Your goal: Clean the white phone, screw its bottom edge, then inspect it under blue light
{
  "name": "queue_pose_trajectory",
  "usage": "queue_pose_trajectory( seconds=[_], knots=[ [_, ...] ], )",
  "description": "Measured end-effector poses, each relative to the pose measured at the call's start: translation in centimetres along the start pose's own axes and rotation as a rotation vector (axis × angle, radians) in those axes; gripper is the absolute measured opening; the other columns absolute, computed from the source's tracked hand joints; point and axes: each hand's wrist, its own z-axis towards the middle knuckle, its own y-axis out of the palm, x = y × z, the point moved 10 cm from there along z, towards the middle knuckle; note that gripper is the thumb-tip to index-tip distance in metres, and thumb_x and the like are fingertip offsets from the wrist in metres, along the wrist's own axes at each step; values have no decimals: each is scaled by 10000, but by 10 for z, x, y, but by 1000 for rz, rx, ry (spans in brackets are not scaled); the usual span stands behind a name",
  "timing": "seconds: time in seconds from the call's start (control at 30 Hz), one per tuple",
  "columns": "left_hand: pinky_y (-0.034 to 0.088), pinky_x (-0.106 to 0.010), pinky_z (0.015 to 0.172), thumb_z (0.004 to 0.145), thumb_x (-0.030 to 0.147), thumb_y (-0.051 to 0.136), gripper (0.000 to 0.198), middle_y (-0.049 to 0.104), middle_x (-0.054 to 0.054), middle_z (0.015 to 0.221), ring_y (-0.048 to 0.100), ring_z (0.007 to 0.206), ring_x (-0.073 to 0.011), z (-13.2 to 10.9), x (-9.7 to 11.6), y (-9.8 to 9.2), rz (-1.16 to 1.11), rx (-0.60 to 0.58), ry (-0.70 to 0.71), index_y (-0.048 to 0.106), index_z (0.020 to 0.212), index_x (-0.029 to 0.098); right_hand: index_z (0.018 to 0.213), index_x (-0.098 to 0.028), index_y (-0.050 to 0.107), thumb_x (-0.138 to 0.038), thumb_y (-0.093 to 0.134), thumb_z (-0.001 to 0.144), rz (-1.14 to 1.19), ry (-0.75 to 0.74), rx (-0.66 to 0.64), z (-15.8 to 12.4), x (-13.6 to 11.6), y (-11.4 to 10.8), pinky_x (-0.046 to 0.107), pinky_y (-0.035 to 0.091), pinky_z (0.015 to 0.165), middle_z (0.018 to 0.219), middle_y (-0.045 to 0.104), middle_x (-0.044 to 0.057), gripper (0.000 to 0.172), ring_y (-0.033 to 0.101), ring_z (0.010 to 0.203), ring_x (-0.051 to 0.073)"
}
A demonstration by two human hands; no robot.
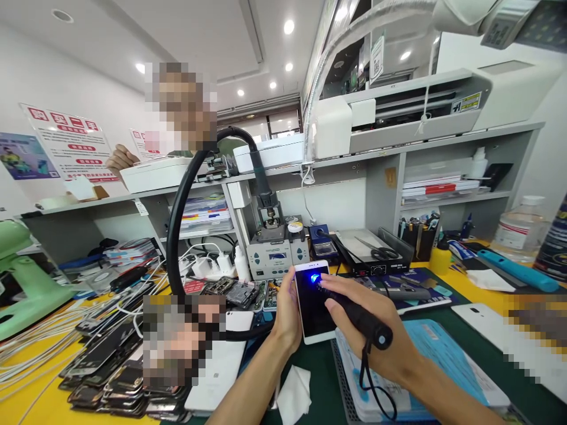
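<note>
My left hand [289,313] is closed around the left edge of a white smartphone [314,321] with a dark screen, held up over the green mat. In my right hand [370,307] is a black flashlight [358,317], gripped along its barrel with the wrist strap hanging down. Its head points at the phone's upper screen, where a bright blue-violet spot shows. Fingertips of the right hand are at or very near the screen; contact cannot be made out. Below the phone lies a crumpled white tissue [295,394].
Stacks of old phones [119,378] and white cables crowd the left. A hot-air station [277,257] stands behind, its black hose [173,236] looping to the left. Blue-white plastic case [434,360] sits right, near a clear bottle [518,230]. A person stands beyond the shelf.
</note>
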Motion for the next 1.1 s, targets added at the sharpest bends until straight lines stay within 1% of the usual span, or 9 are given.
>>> queue_pose_trajectory(
  seconds=[0.13,0.23,0.37,0.57,0.67,0.77,0.87,0.97,1.1],
  knots=[
    [434,-440,1057,932,536,509,521,775,-102,1064,653,1138,-325,-1,-3,1,-1,-12,-30,718,1160,115,1068,-256,709,-218,627,922,29,98,-6,1,11,-1,377,526,1002,1222,703,75,172,647,1164,246],
    [431,-439,1061,930,519,520,498,769,-94,1096,651,1143,-326,-2,-1,4,4,-24,-17,719,1160,124,1050,-257,670,-234,634,919,37,130,29,1,15,-5,396,528,971,1201,674,67,138,642,1135,253],
    [432,-433,1060,930,539,510,512,764,-96,1116,657,1130,-323,-1,2,7,11,-34,4,726,1140,125,991,-249,634,-275,623,933,76,189,54,-3,25,-4,405,585,877,1140,664,65,65,704,1012,256],
    [435,-437,1057,929,539,512,504,766,-94,1108,664,1117,-320,-1,3,8,18,-37,8,730,1139,136,1016,-242,646,-359,610,949,114,272,64,-7,35,-7,387,645,723,1095,698,79,138,755,869,261],
    [436,-442,1054,943,533,480,517,773,-106,1075,667,1109,-323,-3,2,9,20,-36,-7,734,1123,120,1044,-240,654,-374,610,946,104,284,66,-5,35,-10,393,647,678,986,719,62,171,747,739,237],
    [440,-447,1047,936,546,485,533,780,-116,1039,676,1088,-328,-3,0,7,19,-30,-23,740,1100,108,1086,-235,664,-359,609,943,87,270,44,-3,31,-9,393,640,661,900,731,49,197,734,688,232],
    [436,-430,1050,925,536,517,513,776,-106,1066,679,1084,-317,-2,-1,3,5,-7,-23,734,1119,114,1101,-250,682,-311,630,923,66,222,17,0,25,-7,403,621,801,1011,742,60,196,739,883,259],
    [428,-414,1058,928,514,525,497,769,-100,1101,677,1092,-307,-2,-2,0,-13,10,-23,725,1146,115,1110,-272,692,-259,635,908,2,116,-10,1,14,-4,412,541,1000,1200,702,63,211,662,1131,262],
    [426,-437,1055,929,513,516,504,771,-105,1091,673,1096,-322,-2,-2,2,-17,-4,-30,718,1177,123,1163,-271,665,-268,588,931,-81,52,-41,0,8,-1,430,539,1028,1303,644,94,245,625,1205,263]
  ],
)
